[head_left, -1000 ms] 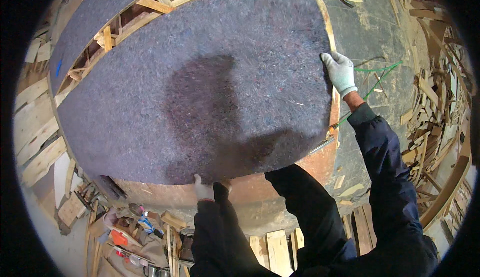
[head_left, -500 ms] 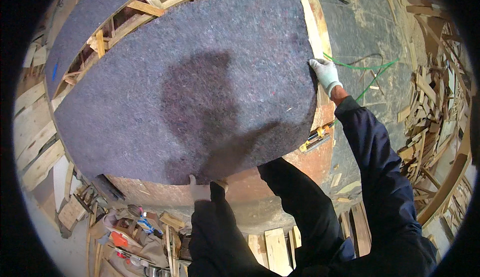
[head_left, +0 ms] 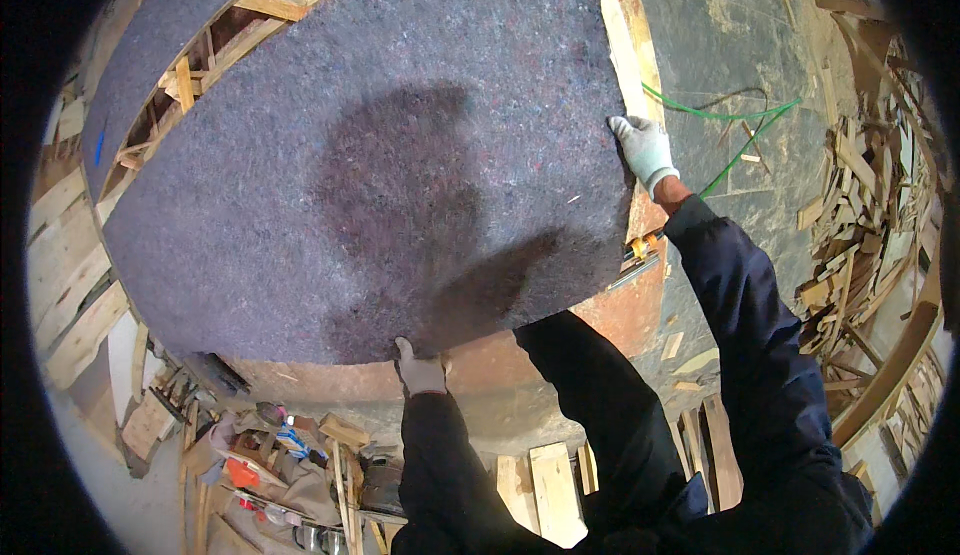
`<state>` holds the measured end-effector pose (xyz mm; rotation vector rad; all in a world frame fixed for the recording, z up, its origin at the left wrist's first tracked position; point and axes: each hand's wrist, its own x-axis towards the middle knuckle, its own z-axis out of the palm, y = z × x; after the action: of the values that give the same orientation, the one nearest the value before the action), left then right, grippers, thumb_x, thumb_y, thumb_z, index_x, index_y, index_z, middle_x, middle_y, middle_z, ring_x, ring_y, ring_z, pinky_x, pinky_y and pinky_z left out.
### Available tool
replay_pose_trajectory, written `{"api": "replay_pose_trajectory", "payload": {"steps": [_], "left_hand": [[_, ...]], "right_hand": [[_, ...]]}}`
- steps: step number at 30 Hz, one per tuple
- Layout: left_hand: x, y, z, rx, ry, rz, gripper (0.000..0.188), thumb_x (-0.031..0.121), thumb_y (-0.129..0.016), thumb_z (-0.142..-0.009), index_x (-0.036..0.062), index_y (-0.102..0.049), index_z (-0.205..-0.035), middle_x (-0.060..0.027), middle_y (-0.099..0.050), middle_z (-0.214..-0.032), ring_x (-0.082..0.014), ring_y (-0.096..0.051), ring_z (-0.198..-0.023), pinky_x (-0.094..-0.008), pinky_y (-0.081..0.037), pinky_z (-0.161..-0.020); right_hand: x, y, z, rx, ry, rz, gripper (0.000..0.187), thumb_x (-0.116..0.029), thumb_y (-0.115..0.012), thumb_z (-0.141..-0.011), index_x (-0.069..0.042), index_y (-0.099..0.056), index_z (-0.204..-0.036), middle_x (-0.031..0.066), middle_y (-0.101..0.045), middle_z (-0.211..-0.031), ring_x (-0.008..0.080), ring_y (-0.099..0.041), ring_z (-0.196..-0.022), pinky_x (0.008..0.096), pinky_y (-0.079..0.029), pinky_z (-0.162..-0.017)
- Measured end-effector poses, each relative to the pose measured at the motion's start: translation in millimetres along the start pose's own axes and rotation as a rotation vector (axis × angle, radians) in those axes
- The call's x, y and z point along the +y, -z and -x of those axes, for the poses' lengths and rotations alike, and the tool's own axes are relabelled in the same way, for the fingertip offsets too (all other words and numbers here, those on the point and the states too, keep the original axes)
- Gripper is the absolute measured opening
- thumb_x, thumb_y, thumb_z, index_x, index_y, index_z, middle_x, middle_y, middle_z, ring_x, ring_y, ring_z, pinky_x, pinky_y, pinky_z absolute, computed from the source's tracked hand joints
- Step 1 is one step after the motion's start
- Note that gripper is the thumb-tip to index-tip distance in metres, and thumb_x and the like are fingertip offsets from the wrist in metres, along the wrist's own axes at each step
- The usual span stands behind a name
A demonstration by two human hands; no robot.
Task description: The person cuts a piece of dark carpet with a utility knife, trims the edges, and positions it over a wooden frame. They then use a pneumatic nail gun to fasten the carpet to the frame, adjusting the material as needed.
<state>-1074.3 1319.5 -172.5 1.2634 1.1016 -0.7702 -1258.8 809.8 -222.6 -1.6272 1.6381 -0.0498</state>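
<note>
Felt sheeting [head_left: 390, 170], mottled grey-purple, covered more of the orange-yellow tool [head_left: 645, 247] just below the right hand [head_left: 645, 150] than half a second earlier. The left hand [head_left: 422, 370] had shifted rightward along the near edge, and, compared with a second earlier, a wider stretch of pale wooden strip [head_left: 618, 40] lay bare past the right hand. Both gloved hands pinched the sheeting's rim, their fingers mostly hidden. The sheeting spread between and beyond them and out past the left hand's left side, with the left hand at its near edge and the right hand at its right edge. Green cord [head_left: 765, 115] lay just right of the right hand.
</note>
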Motion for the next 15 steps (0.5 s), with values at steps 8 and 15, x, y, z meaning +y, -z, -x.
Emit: {"api": "replay_pose_trajectory", "payload": {"steps": [8, 15], "left_hand": [[-2.3, 18.0, 10.7, -0.097, -0.116, -0.115, 0.056, 0.05, -0.056, -0.101, 0.011, -0.047, -0.139, -0.0085, -0.058, -0.13, -0.0313, -0.059, -0.104, -0.0432, -0.05, -0.078], [-3.1, 39.6, 12.3, -0.078, -0.163, -0.082, 0.061, 0.04, -0.06, -0.101, 0.0114, -0.038, -0.151, -0.0108, -0.047, -0.149, -0.0312, -0.048, -0.133, -0.0484, -0.042, -0.109]], "right_hand": [[-5.0, 1.5, 3.6, -0.022, -0.064, 0.006, 0.045, -0.044, -0.067, -0.094, -0.001, -0.075, -0.104, 0.0215, -0.074, -0.092, 0.0349, -0.072, -0.09, 0.0422, -0.053, -0.082], [-3.4, 7.7, 1.5, -0.008, 0.054, 0.023, 0.046, -0.045, -0.067, -0.094, -0.001, -0.075, -0.104, 0.0219, -0.074, -0.091, 0.0358, -0.072, -0.087, 0.0428, -0.054, -0.08]]}}
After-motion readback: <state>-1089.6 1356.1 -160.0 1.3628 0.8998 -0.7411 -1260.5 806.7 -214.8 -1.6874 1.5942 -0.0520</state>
